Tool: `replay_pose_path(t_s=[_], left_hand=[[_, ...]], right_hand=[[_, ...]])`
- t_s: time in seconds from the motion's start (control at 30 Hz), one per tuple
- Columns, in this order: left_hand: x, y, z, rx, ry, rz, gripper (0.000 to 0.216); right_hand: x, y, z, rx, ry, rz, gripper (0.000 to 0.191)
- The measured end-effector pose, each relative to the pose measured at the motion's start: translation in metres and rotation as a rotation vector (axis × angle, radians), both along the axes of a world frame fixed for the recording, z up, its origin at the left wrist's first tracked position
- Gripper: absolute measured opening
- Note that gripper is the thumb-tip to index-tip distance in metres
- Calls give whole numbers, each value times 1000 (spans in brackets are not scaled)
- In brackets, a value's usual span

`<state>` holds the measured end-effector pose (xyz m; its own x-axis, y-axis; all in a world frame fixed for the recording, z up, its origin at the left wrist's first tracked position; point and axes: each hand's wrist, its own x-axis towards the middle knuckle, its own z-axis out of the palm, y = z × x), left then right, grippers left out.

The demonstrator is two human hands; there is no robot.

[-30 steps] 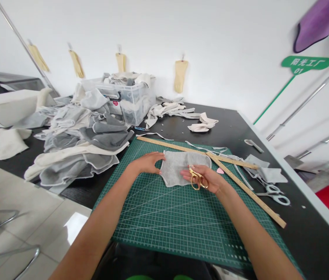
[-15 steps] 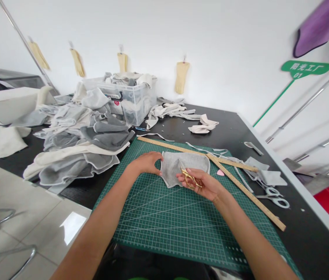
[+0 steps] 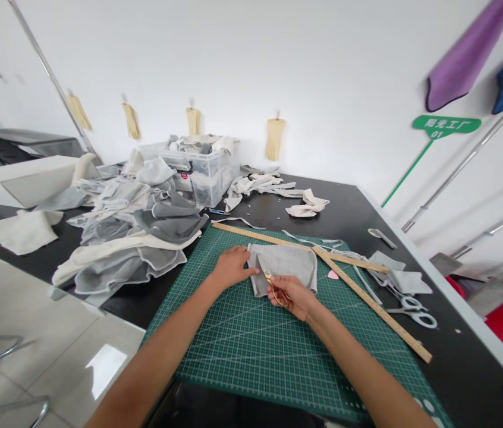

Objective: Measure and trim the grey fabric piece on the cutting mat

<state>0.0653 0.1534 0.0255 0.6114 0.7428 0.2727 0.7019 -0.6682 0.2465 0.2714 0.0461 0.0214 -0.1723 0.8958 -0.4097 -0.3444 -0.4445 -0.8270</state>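
Observation:
A grey piece of cloth point(image 3: 294, 261) with a pale edge lies on the green cutting mat point(image 3: 251, 351). My left hand point(image 3: 232, 267) rests at its left edge, thumb and fingers apart, the thumb lying on the fabric. In my right hand point(image 3: 294, 297) is a pair of small gold-handled scissors point(image 3: 279, 294). Their tips point up and left over the left part of the cloth, close to my left thumb. Whether the blades touch the fabric I cannot tell.
Wooden rulers point(image 3: 374, 306) lie across the mat, with a pink chalk piece point(image 3: 332, 274) beside them. White-handled scissors point(image 3: 421, 312) and scraps point(image 3: 407, 279) are at right. Piled grey cloths point(image 3: 131, 238) and a clear plastic bin point(image 3: 209, 178) stand at left.
My right hand and the gold scissors have moved left and down across the cloth. My left hand has shifted slightly onto the cloth. The camera view has tilted up a little.

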Motion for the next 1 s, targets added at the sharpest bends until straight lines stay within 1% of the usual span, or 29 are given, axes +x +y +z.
replay_pose_path(t_s=[0.07, 0.1, 0.17, 0.2, 0.23, 0.27, 0.3, 0.37, 0.43, 0.47, 0.57, 0.63, 0.7, 0.77, 0.9, 1.0], left_hand=[[-6, -7, -5, 21, -27, 10, 37], [-9, -11, -7, 28, -46, -8, 35], [-15, -17, -12, 8, -102, -207, 25], [-16, -20, -14, -19, -114, -313, 25], [-18, -23, -15, -34, -127, -376, 29], [-18, -27, -16, -39, -130, -409, 34], [-19, -32, -16, -34, -129, -417, 36], [-21, -43, -13, -8, -118, -387, 37], [-26, -56, -8, 7, -109, -349, 32], [-30, -63, -5, 6, -108, -331, 29], [-43, -82, -1, -6, -110, -301, 22], [-53, -94, 0, -24, -113, -302, 21], [-62, -106, -1, -43, -128, -299, 23], [-70, -119, -2, -64, -143, -297, 26], [-85, -140, -5, -110, -136, -331, 31], [-94, -150, -9, -134, -133, -357, 31]], right_hand=[[0, 0, -1, 1, 9, -8, 15], [0, 0, -2, 2, 17, -9, 15], [1, 0, -2, 3, 37, -4, 14], [2, 1, -1, 5, 48, 0, 13], [3, 1, -1, 9, 59, 7, 13], [4, 1, 1, 13, 70, 16, 12], [5, 1, 2, 19, 81, 25, 11], [7, -1, 5, 31, 99, 40, 8], [8, -8, 8, 50, 119, 39, 6], [7, -14, 9, 62, 129, 34, 10], [1, -40, 9, 89, 162, 26, 25], [-6, -63, 9, 89, 179, 30, 32], [-13, -87, 8, 81, 188, 32, 35], [-19, -110, 8, 28, 164, 12, 35], [-29, -152, 11, -69, 142, -138, 32], [-39, -181, 17, -104, 190, -180, 38]])
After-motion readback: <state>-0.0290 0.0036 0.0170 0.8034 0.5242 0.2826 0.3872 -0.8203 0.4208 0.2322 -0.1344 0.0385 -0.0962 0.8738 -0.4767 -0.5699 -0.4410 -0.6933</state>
